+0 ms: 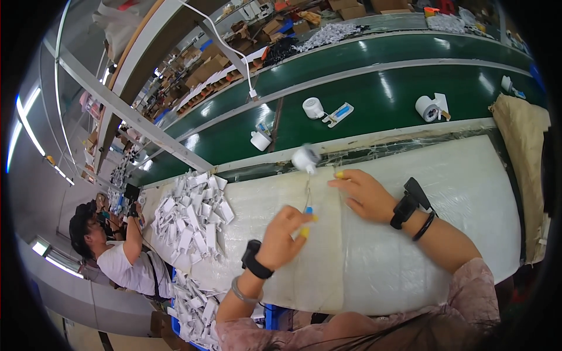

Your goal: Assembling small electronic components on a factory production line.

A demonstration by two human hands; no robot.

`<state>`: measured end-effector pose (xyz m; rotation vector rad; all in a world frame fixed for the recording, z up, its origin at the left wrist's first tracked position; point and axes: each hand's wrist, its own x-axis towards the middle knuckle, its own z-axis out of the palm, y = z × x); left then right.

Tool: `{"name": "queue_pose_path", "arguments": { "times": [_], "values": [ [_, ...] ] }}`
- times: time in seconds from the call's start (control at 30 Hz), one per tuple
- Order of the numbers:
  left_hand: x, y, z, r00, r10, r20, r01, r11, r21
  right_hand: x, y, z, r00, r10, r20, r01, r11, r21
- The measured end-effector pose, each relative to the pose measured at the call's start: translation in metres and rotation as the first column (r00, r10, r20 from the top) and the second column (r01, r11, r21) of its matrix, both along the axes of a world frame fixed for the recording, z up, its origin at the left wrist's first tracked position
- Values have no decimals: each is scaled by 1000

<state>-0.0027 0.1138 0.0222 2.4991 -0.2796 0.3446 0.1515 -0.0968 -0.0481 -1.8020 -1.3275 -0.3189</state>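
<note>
A white cylindrical unit (304, 158), blurred by motion, is near the table's far edge. A thin wire (308, 187) runs from it down to a small blue piece (309, 209). My left hand (284, 237) is curled at this blue piece and appears to hold it among its fingers; the exact grip is partly hidden. Yellow covers show on its thumb and index fingertips. Just right of the white unit, my right hand (369, 198) has its fingers apart with nothing in them; a fingertip wears a yellow cover. Both wrists carry black straps.
A heap of white plastic parts (193, 219) lies on the left of the covered table (398, 263), above a blue bin (272, 316) with more parts. Similar white units (313, 107) rest on the green conveyor (374, 96). Another person (126, 257) works at far left. Brown sheeting (518, 169) stands at right.
</note>
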Motion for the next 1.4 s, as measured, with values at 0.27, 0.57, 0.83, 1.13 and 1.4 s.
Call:
{"name": "queue_pose_path", "arguments": {
  "times": [0.27, 0.57, 0.83, 1.13, 1.4],
  "values": [
    [-14, -8, 7, 923, 7, -386, 78, 976, 205, -21, 3, -4, 926, -6, 379, 89, 975, -202],
    [41, -39, -39, 925, 360, -121, -306, 895, 325, -13, -2, -3, 871, -155, 465, 263, 949, -175],
    [50, -27, -54, 932, 317, -178, -305, 948, 96, -8, 0, 1, 908, -174, 382, 213, 975, -61],
    [36, -29, -51, 978, 134, -160, -189, 895, -404, -14, -1, 11, 970, -142, 197, 133, 989, 59],
    [30, -32, -41, 946, -122, -300, -171, 598, -783, -13, -5, 14, 991, -106, 86, 94, 988, 126]
  ]
}}
